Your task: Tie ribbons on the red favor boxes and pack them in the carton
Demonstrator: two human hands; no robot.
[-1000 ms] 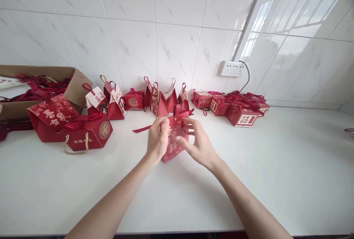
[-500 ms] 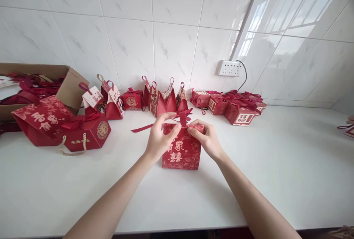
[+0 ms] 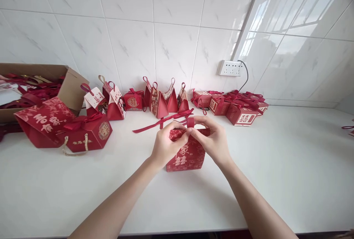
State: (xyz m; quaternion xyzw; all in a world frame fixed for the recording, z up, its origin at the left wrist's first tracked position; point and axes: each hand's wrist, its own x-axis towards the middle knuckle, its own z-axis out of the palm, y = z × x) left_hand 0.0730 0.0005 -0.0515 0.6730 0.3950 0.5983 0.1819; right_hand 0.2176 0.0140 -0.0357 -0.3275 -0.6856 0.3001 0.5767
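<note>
1. Centrally, a red gift box [image 3: 186, 156] printed with pale characters stands upright on the white counter [image 3: 276, 180], near its front edge; whether anything is inside cannot be told.
2. Left hand [image 3: 166, 146]: fingers closed on the box's top edge, thumb and forefinger pinching at the gathered top.
3. Right hand [image 3: 214, 141]: fingers pinched on a small loop of red ribbon [image 3: 190, 122] rising from the box top, touching the left fingertips.
4. Loose red ribbon tails [image 3: 163, 121] trail from the box top leftward across the counter.
5. Row of tall pointed red favour boxes [image 3: 163, 100] with tags and ribbon loops, behind the held box, against the tiled wall [image 3: 132, 47]; all closed.
6. Cluster of low square red boxes [image 3: 235, 108] with ribbons, to the right of that row, below a wall socket [image 3: 230, 68]; closed.
7. Hexagonal red box [image 3: 90, 132] with a cord handle, left of the hands, touching a larger red box [image 3: 41, 123] beside it.
8. Cardboard carton [image 3: 70, 87] at far left, open, holding a tangle of dark red ribbons [image 3: 33, 91] and some white card.
</note>
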